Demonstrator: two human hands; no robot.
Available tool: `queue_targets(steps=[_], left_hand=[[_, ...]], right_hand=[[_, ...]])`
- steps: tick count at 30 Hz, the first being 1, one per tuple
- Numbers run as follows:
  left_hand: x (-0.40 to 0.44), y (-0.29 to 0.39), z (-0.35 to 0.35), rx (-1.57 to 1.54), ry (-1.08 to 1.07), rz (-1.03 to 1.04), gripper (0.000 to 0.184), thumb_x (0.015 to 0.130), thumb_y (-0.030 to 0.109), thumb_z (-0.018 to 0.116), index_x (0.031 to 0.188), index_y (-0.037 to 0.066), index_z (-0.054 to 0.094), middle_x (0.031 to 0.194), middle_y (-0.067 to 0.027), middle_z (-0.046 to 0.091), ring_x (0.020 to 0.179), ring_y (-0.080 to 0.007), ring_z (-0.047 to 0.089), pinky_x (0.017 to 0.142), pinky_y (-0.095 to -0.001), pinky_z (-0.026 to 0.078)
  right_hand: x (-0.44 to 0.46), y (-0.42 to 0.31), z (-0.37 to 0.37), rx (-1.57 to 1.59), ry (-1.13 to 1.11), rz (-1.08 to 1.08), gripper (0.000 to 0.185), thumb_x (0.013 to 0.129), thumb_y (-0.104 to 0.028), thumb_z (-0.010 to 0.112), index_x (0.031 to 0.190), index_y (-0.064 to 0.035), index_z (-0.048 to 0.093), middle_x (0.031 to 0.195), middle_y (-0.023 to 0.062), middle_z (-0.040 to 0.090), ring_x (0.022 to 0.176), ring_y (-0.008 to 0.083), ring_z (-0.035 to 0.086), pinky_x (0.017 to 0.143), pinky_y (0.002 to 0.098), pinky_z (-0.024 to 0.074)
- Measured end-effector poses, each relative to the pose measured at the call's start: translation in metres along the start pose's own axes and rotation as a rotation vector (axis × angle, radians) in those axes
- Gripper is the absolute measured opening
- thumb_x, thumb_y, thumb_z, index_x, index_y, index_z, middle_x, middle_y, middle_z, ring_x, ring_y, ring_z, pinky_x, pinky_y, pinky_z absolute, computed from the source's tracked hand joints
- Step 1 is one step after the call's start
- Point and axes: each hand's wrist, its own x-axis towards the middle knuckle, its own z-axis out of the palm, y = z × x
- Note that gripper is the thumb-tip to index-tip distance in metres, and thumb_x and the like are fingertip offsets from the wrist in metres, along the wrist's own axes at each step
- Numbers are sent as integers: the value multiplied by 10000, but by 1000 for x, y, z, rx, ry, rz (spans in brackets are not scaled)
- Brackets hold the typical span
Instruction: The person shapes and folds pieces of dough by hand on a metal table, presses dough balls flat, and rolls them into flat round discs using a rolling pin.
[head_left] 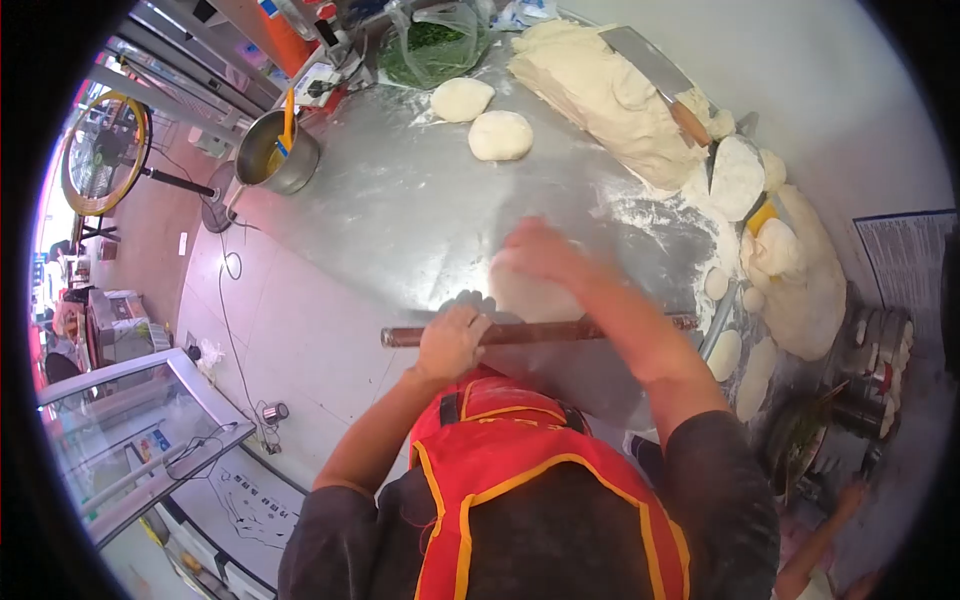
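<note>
My left hand (453,342) is closed over the left part of a dark wooden rolling pin (545,333), which lies crosswise at the near edge of the metal worktop (400,220). Just beyond the pin lies a flattened piece of dough (535,300), partly covered by my right arm. Over its far side is my right hand (540,250), smeared by motion, so its fingers cannot be made out. Two rounded dough pieces, one dough ball (501,136) and one dough oval (462,100), sit farther back.
At the back right rests a large dough mass (600,95) with a wide-bladed knife (655,75) on it. More dough (810,290) lies along the right side. A metal pot (290,165) stands left, near a bag of greens (430,50). Another person's arm (825,540) shows lower right.
</note>
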Motion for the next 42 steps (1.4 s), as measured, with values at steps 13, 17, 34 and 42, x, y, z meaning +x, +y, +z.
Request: queue_targets(steps=[13, 17, 34, 42], left_hand=[[4, -1, 14, 80, -60, -140, 366, 745, 189, 689, 1092, 114, 602, 1050, -66, 561, 1046, -268, 539, 958, -447, 410], [7, 5, 35, 120, 82, -200, 630, 798, 293, 697, 1361, 95, 496, 1415, -118, 471, 1349, -309, 404, 1112, -541, 267], [158, -46, 42, 271, 144, -87, 677, 935, 437, 512, 1472, 60, 347, 1535, -155, 325, 1445, -302, 254, 1163, -542, 155], [67, -36, 14, 100, 2, 46, 483, 731, 59, 633, 1205, 41, 544, 1136, -147, 583, 1091, -330, 543, 963, -476, 412]], right_hand=[[-141, -5, -13, 328, 425, 833, 306, 869, -328, 621, 903, -23, 606, 830, 184, 632, 805, 383, 606, 728, 456, 469], [-245, -41, 17, -244, 532, 631, 377, 924, -221, 549, 1259, -49, 539, 1262, 163, 567, 1189, 352, 516, 1031, 526, 339], [-194, 36, -10, -418, 567, 802, 587, 966, -289, 505, 1442, 17, 351, 1497, 222, 350, 1403, 352, 315, 1131, 584, 198], [-180, 34, 5, 225, 674, 822, 555, 833, -259, 698, 1273, 18, 505, 1175, 225, 594, 1107, 365, 567, 960, 447, 430]])
